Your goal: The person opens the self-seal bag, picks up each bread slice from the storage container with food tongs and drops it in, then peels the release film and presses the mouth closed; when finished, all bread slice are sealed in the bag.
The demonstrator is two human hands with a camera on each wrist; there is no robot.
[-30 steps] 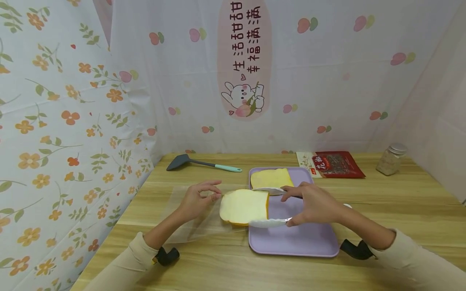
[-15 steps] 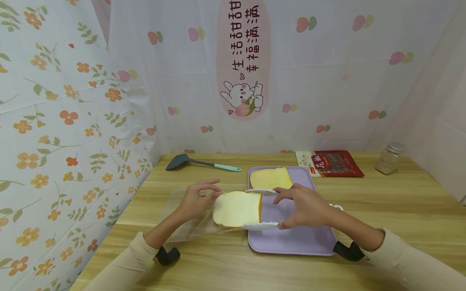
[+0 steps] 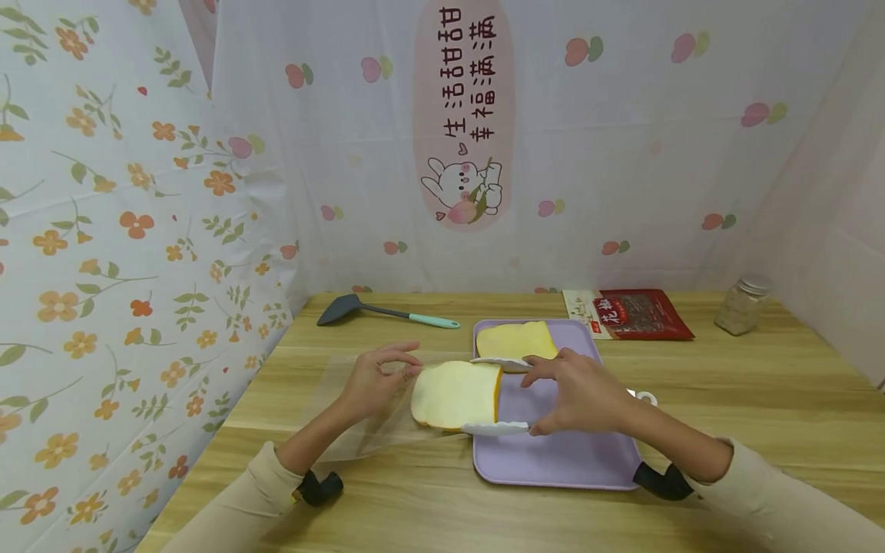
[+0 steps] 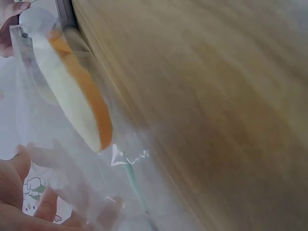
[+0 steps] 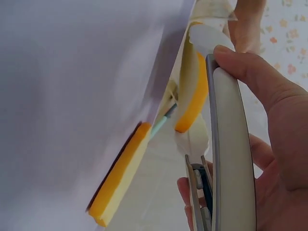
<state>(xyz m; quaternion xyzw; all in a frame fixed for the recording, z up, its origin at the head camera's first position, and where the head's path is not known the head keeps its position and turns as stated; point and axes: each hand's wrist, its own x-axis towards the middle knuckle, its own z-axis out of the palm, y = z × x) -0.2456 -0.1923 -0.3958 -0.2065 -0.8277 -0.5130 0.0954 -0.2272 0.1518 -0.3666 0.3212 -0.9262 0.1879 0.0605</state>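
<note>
My left hand (image 3: pixel 373 386) pinches the upper edge of a clear plastic bag (image 3: pixel 339 434); in the left wrist view its fingers show through the film. A pale bread slice with an orange crust (image 3: pixel 455 395) lies partly inside the bag's mouth, as the left wrist view shows. My right hand (image 3: pixel 586 395) grips tongs with white scalloped tips (image 3: pixel 494 428), and these clasp the slice from both sides. Under the right hand is a lilac tray (image 3: pixel 553 465). A second bread slice (image 3: pixel 515 340) rests at its far left corner.
Along the back of the wooden table lie a spatula (image 3: pixel 387 310) with a mint handle and a red spice packet (image 3: pixel 636 313). A lidded glass jar (image 3: pixel 743 306) stands at the far right. Patterned cloth hangs behind and on the left.
Between one second and half a second ago, my right hand, the tongs and the slice moved left into the bag. Since then they have barely shifted. My left hand stays in place.
</note>
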